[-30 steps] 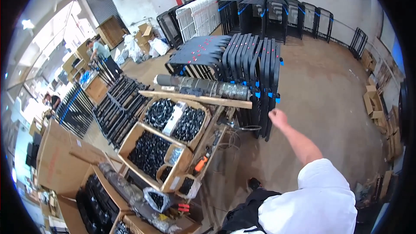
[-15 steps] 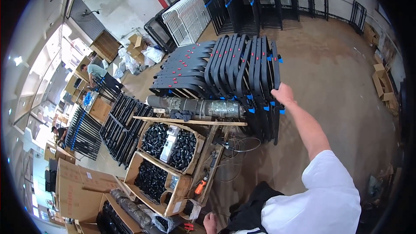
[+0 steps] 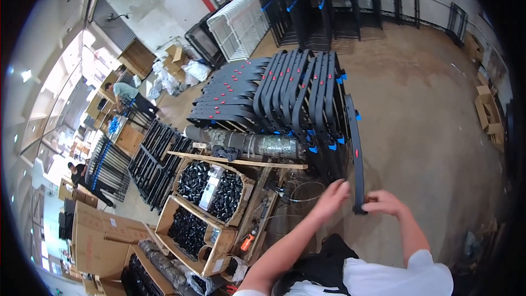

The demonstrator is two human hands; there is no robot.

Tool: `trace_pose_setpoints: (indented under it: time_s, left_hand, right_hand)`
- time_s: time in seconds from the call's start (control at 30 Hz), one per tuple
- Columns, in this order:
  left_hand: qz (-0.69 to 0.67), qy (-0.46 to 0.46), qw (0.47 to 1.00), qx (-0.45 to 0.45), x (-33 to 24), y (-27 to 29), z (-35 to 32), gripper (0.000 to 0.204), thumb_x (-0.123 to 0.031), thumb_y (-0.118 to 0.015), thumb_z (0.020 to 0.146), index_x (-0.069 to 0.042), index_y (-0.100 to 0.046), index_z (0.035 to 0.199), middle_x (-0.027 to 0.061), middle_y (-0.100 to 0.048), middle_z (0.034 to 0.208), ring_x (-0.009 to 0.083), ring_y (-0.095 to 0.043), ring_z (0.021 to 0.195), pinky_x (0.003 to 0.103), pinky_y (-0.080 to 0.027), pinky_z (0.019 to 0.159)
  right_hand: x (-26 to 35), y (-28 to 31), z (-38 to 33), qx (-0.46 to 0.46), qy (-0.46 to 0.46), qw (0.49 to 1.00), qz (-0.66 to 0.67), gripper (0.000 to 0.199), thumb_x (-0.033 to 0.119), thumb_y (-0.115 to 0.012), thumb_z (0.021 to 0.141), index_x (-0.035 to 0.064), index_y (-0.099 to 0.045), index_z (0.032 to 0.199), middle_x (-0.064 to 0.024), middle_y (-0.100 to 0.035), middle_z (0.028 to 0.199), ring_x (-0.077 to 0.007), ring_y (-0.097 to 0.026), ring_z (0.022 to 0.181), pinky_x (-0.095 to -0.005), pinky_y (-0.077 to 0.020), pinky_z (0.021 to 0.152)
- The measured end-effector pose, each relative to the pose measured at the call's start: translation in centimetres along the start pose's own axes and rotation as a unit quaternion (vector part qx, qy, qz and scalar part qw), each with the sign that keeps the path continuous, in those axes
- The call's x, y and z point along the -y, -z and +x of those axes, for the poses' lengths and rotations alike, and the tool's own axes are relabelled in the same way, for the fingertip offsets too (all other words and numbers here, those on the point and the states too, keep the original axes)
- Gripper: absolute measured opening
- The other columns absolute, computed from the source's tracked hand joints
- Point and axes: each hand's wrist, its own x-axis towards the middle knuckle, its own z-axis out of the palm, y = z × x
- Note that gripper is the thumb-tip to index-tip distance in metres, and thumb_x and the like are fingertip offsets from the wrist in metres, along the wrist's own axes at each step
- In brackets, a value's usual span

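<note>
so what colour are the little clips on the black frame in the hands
Blue clips on the black frame, with one small red mark; the head view shows it.

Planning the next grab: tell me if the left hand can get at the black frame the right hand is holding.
Probably yes. The left hand hovers open just beside the lower end of the black frame, which the right hand grips at its bottom. Nothing lies between them.
</note>
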Motion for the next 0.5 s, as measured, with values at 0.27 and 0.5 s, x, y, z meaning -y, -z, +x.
trace_pose_setpoints:
  time_s: [0.27,0.5]
  left_hand:
    - [-0.065,-0.009,0.996,-0.067,0.1,-10.5,-0.6,0.027,-0.029,-0.068,0.105,-0.009,-0.051,0.103,-0.0003,-0.052,0.067,0.0106,-0.052,0.049,0.032,-0.045,0.045]
    - [0.06,-0.035,0.995,-0.072,-0.4,-3.9,-6.4,0.023,-0.024,-0.068,0.102,-0.007,-0.053,0.102,0.001,-0.055,0.068,0.0098,-0.052,0.047,0.031,-0.043,0.042]
  right_hand:
    - [-35.3,-9.8,3.9,-0.057,-0.339,0.819,0.459,0.077,0.071,-0.04,0.106,0.0011,-0.057,0.133,-0.0213,-0.073,0.105,-0.036,-0.076,0.091,-0.0414,-0.0619,0.073]
    - [-32.5,-21.8,12.0,-0.113,-0.211,0.617,0.749,0.072,0.068,-0.047,0.102,-0.0001,-0.056,0.123,-0.0188,-0.072,0.101,-0.0341,-0.073,0.094,-0.0472,-0.06,0.078]
